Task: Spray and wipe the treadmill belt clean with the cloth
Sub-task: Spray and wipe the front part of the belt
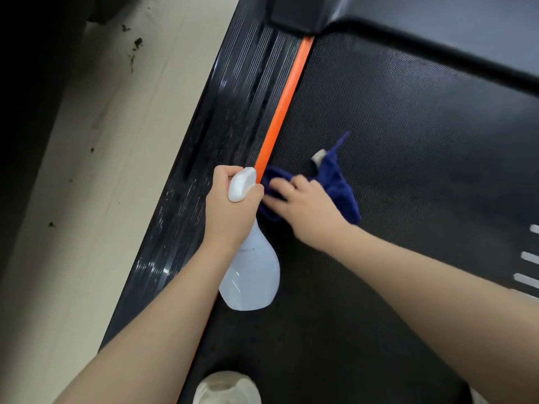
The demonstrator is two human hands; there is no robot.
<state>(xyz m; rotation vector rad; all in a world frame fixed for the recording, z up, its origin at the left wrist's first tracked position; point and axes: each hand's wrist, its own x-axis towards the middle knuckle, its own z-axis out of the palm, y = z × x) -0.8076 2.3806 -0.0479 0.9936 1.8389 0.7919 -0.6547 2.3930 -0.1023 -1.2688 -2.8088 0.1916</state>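
Note:
The black textured treadmill belt (408, 147) fills the right of the view. My left hand (230, 208) grips the neck of a translucent white spray bottle (252, 275), its white nozzle head pointing up over the orange strip (287, 103). My right hand (306, 208) presses a dark blue cloth (338, 182) onto the belt beside that strip, fingers spread over the bunched fabric. A small pale tag sticks out of the cloth's far end. Both hands sit close together.
A ribbed black side rail (233, 118) runs left of the orange strip, with a beige stained floor (87, 170) beyond it. The black motor cover (437, 33) bounds the belt's far end. White stripes (528, 258) mark the belt at right. A light shoe (227, 389) stands at the bottom.

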